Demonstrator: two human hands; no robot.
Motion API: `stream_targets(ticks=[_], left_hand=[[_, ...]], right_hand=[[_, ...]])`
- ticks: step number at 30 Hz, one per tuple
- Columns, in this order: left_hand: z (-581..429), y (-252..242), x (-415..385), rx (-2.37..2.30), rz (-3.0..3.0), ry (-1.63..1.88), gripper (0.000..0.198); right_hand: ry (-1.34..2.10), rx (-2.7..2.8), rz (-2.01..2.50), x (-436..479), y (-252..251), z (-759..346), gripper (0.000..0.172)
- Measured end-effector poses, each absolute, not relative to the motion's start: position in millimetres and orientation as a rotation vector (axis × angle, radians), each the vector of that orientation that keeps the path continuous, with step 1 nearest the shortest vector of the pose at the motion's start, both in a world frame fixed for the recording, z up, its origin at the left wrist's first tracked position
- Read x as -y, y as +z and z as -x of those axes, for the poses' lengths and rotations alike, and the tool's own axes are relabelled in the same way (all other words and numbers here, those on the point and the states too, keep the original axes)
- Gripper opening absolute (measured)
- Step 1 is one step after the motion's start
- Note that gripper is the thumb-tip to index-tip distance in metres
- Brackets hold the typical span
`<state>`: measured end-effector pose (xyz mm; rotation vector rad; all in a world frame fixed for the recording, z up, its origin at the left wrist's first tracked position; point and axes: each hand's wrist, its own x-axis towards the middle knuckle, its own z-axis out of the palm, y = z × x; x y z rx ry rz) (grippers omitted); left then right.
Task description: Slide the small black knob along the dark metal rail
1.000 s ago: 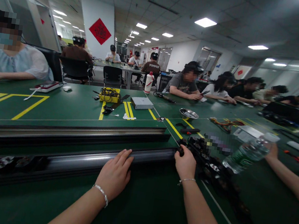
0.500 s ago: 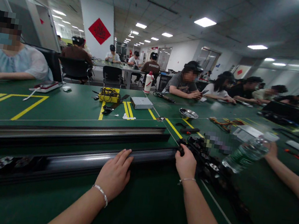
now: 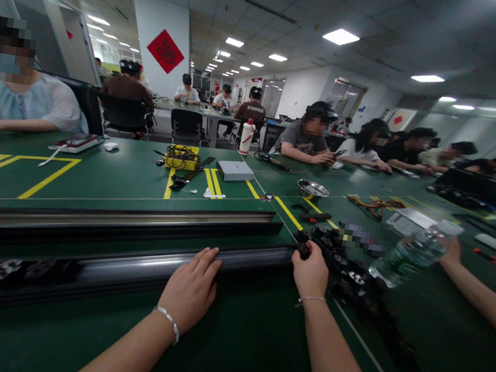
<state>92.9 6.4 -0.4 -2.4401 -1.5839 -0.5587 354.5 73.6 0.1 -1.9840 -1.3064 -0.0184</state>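
Note:
A long glossy black bar [image 3: 124, 267] lies across the green table in front of me, with several shiny inserts toward its left end. My left hand [image 3: 190, 289] rests on top of it, fingers stretched out together and pressing on its surface. At the bar's right end, my right hand [image 3: 311, 271] pinches a small dark part [image 3: 303, 250], whose kind I cannot make out. Just beyond that hand is a row of black parts [image 3: 355, 277] with shiny round pieces. A second long rail [image 3: 122, 217] lies behind the bar.
A water bottle [image 3: 415, 251] stands tilted near a co-worker's arm [image 3: 483, 296] on the right. Farther back are a metal bowl [image 3: 313, 188], a grey box [image 3: 234, 171], a yellow block with cables [image 3: 181, 157] and a white flask [image 3: 246, 137]. Co-workers sit around the table.
My right hand has shifted slightly right, and the small dark part in its fingers shows more at the bar's end. My left hand has stayed in place.

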Motion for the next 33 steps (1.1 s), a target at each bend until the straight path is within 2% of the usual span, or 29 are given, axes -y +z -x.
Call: stream_targets(ticks=[16,25,33], left_hand=[[-92.3,-0.7,-6.3,1.590,2.443,-0.556,0.041],[-92.3,-0.1,-6.9,1.589,2.456,-0.563,0.041],[-92.3,-0.5,-6.8,1.589,2.448,-0.580,0.041]], right_hand=[[0.006,1.288,2.155,-68.6,8.4,-351.0,0.040],[-0.018,1.255,2.146,-69.3,7.2,-355.6,0.044],[-0.048,1.279,2.079,-69.8,5.1,-358.1,0.037]])
